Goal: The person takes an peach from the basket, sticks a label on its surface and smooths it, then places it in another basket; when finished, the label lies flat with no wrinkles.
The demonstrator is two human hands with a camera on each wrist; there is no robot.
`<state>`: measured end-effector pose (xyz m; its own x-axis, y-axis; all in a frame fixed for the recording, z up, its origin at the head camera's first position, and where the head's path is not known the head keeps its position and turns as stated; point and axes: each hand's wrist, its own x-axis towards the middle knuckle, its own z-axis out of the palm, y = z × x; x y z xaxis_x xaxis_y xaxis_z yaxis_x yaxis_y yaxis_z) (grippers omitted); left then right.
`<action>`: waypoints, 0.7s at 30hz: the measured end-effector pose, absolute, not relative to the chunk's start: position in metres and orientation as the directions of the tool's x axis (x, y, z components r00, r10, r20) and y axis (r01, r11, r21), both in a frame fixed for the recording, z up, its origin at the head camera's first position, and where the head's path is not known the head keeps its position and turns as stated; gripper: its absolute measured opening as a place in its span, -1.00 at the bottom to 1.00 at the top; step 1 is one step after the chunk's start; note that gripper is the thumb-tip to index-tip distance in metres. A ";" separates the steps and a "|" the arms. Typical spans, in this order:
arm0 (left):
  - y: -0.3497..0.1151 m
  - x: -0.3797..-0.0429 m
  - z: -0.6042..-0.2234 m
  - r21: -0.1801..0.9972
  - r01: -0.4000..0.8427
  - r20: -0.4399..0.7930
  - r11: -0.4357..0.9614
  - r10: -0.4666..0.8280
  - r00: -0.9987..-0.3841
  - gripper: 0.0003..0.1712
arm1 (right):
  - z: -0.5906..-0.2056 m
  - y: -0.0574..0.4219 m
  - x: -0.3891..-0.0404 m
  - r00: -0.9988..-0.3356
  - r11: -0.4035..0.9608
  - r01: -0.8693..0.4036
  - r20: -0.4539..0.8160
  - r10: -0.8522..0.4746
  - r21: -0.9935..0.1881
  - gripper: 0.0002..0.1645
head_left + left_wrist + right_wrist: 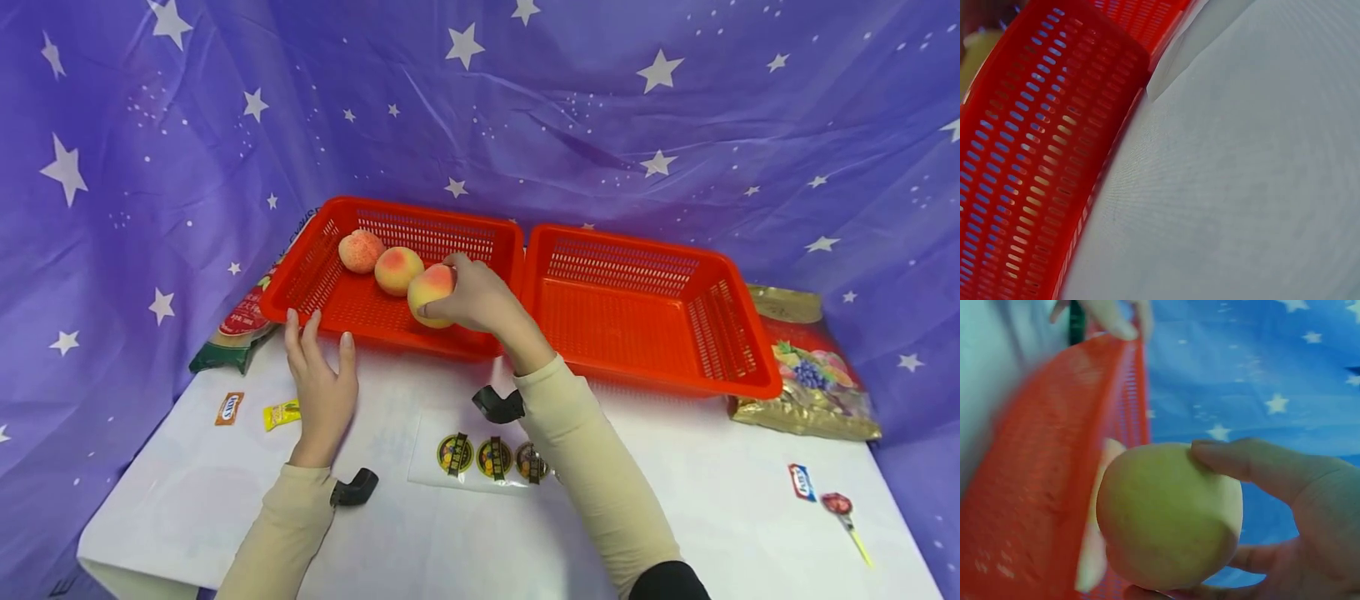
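A yellow and pink peach (pixel 431 300) is gripped by my right hand (pixel 486 298) over the right part of the left red basket (pixel 397 340). In the right wrist view, thumb and fingers lie around that peach (pixel 1166 515), beside the basket wall. Two other peaches, a pinker one (pixel 361 251) and a yellowish one (pixel 399 271), lie in the same basket in the head view. My left hand (pixel 324 392) is at the basket's front rim near its left corner, fingers extended and fingertips touching the rim. The left wrist view shows the slotted basket wall (pixel 1041 144) but no left hand.
A second red basket (pixel 622 367) adjoins on the right. Packaged bags flank them: green-red (pixel 243 321) and gold (pixel 810 408). On the white table lie an orange wrapper (pixel 229 408), yellow wrapper (pixel 281 414), sticker sheet (pixel 427 467), blue-red wrapper (pixel 802 482) and lollipop (pixel 837 503).
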<state>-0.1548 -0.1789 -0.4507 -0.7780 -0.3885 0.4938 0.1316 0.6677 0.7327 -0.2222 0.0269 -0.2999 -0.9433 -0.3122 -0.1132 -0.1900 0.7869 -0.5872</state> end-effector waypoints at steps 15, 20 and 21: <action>-0.179 -0.154 -0.450 0.759 0.105 0.448 0.643 -0.398 -0.801 -0.35 | -0.267 0.107 -0.150 -0.891 0.694 -0.391 0.061 -0.449 -0.605 -0.22; -0.178 -0.154 -0.448 0.756 0.120 0.457 0.644 -0.386 -0.801 -0.35 | -0.272 0.133 -0.125 -0.834 0.618 -0.456 0.066 -0.547 -0.640 -0.19; -0.177 -0.155 -0.447 0.755 0.123 0.458 0.644 -0.385 -0.801 -0.35 | -0.273 0.138 -0.121 -0.821 0.611 -0.474 0.066 -0.567 -0.634 -0.19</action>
<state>-0.1552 -0.1771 -0.4473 -0.8014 -0.3846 0.4581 0.1230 0.6436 0.7554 -0.1207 0.1375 -0.2725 -0.8209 -0.5672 0.0664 -0.4737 0.6113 -0.6340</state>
